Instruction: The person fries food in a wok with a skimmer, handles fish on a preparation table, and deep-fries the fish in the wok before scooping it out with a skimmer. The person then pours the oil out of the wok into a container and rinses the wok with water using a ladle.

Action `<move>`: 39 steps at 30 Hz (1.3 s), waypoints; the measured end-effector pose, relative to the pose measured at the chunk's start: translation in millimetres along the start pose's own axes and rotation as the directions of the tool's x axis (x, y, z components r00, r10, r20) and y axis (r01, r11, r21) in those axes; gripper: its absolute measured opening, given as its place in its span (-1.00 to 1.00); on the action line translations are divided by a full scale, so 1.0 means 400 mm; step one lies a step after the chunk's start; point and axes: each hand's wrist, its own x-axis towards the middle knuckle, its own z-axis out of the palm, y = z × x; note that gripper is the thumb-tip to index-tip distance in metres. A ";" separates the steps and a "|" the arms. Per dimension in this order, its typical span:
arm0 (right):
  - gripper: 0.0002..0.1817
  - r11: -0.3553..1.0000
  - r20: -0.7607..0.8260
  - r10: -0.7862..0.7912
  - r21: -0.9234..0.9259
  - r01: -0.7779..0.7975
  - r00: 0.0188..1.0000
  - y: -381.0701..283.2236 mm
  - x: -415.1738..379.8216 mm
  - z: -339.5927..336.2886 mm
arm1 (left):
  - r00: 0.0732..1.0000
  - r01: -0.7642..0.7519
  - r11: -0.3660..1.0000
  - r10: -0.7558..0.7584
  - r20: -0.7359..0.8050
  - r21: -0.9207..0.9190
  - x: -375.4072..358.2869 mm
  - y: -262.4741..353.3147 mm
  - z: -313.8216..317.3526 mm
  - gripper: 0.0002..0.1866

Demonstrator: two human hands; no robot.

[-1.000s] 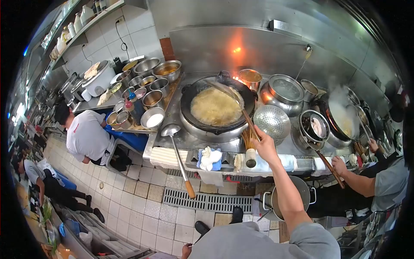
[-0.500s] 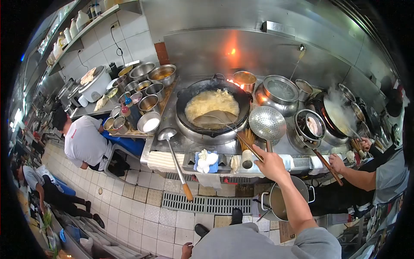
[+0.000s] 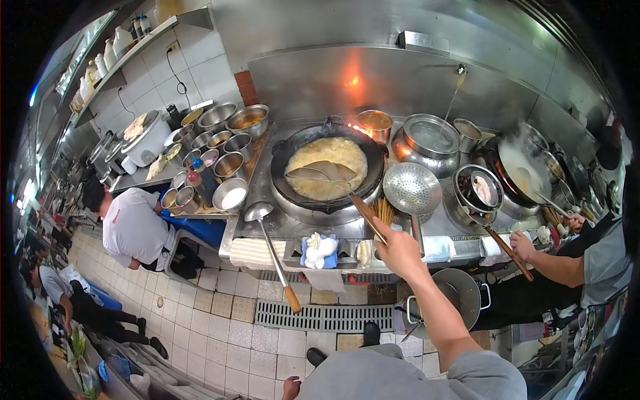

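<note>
Skimmer (image 3: 333,172), gripped by right hand (image 3: 399,251), has room toward far wok rim (image 3: 312,133); left hand's (image 3: 291,387) grip I cannot tell.

Bottles (image 3: 123,42), probably plastic, on a shelf (image 3: 157,35) along the tiled wall (image 3: 208,79).

There are two filled woks (image 3: 281,175), one perforated strainer (image 3: 413,187).

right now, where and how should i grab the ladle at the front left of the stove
Best by the wooden grip, from the front, probably with the left hand. The ladle rests with its bowl on the stove and its grip jutting past the front edge towards you. The right hand is holding the scoop.
</note>
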 end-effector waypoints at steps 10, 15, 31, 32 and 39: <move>-0.42 0.996 -0.062 -0.036 0.081 0.041 0.997 0.028 0.149 0.139 | 0.993 0.117 0.992 -0.118 -0.010 -0.038 -0.030 0.042 0.005 -0.66; -0.42 0.999 -0.059 0.022 0.048 -0.019 0.998 0.009 0.199 0.182 | 0.994 0.109 0.993 -0.109 -0.018 -0.034 -0.042 0.021 0.021 -0.66; -0.42 0.951 -0.117 -0.199 -0.262 0.163 0.973 0.088 0.345 0.179 | 0.992 0.128 0.991 -0.129 -0.011 -0.036 -0.055 0.014 0.028 -0.66; -0.42 0.900 -0.086 -0.266 -0.378 0.216 0.960 0.113 0.360 0.183 | 0.992 0.129 0.991 -0.130 -0.009 -0.035 -0.054 0.015 0.026 -0.66; -0.44 0.906 -0.095 -0.205 -0.395 0.151 0.974 0.161 0.376 0.084 | 0.990 0.139 0.989 -0.140 -0.011 -0.043 -0.042 0.021 0.030 -0.65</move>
